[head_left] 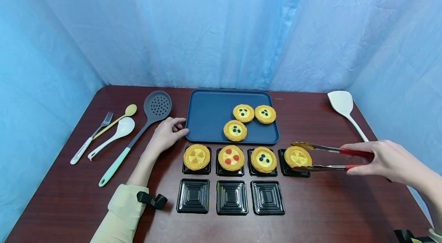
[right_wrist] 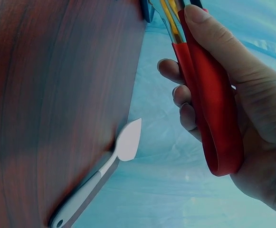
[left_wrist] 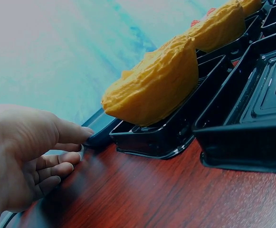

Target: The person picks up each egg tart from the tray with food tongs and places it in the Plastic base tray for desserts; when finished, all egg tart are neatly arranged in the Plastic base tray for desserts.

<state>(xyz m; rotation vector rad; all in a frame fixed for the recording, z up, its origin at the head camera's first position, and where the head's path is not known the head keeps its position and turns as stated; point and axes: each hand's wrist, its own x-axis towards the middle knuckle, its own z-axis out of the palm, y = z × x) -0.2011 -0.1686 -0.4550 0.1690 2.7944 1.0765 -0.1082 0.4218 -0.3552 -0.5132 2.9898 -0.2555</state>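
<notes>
My right hand (head_left: 393, 160) holds the red-handled tongs (right_wrist: 209, 95). In the head view the tongs' metal arms are spread on either side of a yellow egg tart (head_left: 298, 156), which lies over the rightmost black box (head_left: 284, 164). The left hand (head_left: 167, 134) is at the left rim of the blue tray (head_left: 207, 112), its thumb and a finger right at the edge. Three blueberry-topped tarts (head_left: 235, 130) sit on the tray's right half. In front of it, three more tarts rest in black boxes: one yellow-topped (head_left: 196, 157), one red-topped (head_left: 231, 158), one blueberry-topped (head_left: 263, 160).
Three black boxes (head_left: 194, 196) without tarts form the near row. To the left lie a skimmer (head_left: 157, 105), a white spoon (head_left: 125, 127), a yellow spoon (head_left: 130, 110) and a fork (head_left: 83, 149). A white spatula (head_left: 341, 102) lies at the right. Blue curtains (head_left: 193, 28) surround the table.
</notes>
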